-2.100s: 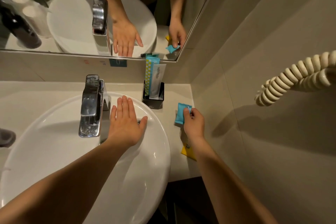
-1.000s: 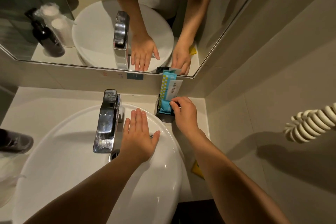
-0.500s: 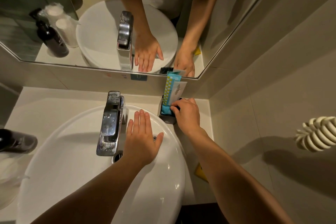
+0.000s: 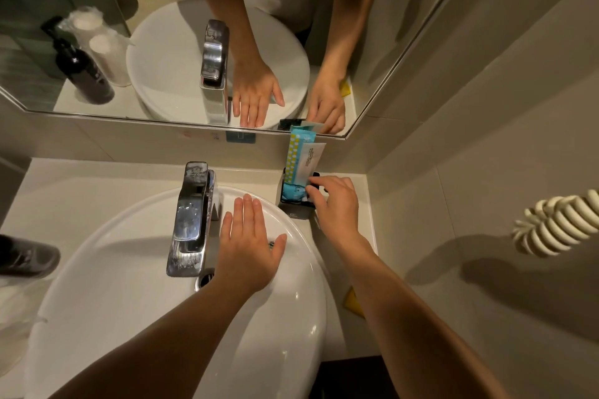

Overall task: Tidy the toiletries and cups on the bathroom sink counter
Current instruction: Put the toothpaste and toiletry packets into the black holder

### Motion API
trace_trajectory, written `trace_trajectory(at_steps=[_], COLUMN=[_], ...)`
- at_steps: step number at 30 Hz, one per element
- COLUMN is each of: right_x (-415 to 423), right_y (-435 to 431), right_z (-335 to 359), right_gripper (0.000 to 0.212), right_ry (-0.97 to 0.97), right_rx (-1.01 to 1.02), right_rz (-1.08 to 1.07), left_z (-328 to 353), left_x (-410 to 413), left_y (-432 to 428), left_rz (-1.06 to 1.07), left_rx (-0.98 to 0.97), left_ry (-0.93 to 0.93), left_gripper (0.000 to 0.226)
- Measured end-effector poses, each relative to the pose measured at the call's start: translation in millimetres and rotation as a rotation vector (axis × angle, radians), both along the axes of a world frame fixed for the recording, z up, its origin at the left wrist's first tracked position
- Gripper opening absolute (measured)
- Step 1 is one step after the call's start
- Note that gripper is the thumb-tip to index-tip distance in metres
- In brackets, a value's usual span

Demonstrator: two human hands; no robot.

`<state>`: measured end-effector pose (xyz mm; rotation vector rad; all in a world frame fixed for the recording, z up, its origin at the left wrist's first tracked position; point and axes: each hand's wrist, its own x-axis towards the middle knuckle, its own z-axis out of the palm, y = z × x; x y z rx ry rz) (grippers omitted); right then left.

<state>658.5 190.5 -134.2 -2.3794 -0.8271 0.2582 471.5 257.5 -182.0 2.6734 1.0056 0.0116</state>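
Resting flat with fingers spread, the left hand (image 4: 248, 244) lies palm-down on the white basin's (image 4: 129, 269) back rim, just right of the chrome tap (image 4: 189, 220). With its arm reaching toward the worktop's (image 4: 81, 191) back right corner, the right hand (image 4: 335, 204) curls its fingertips onto the blue packet (image 4: 293, 193) tucked in the black holder (image 4: 296, 209); whether it still pinches it I cannot tell. A yellow packet (image 4: 353, 301) lies by the right edge

head view | above the basin (image 4: 107, 256), close | facing forward-down toward the counter's (image 4: 81, 178) back-right corner | single view
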Motion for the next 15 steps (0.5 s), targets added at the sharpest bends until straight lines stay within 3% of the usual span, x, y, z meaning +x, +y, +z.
trace_trajectory(at_steps=[2,5,9,15], right_x=[-4,-11,-25,-49], right_y=[-18,-56,-117,-177], right_z=[3,2,-10,-31], right_gripper=[0.026,0.028,0.036,0.052], right_ry=[0.099,0.209,0.345,0.444], right_rx=[0.110,0.107,-0.058,-0.300], right_rz=[-0.107,-0.231,-0.346,-0.343], left_z=[-3,-6,-8,-5], left_x=[0,0,1,5], left_y=[0,1,3,4], left_rz=[-0.005,-0.002,0.006,0.010], left_rx=[0.005,0.009,0.002,-0.042], left_ry=[-0.011,-0.036,0.010,0.118], left_gripper=[0.087,0.087,0.089,0.092])
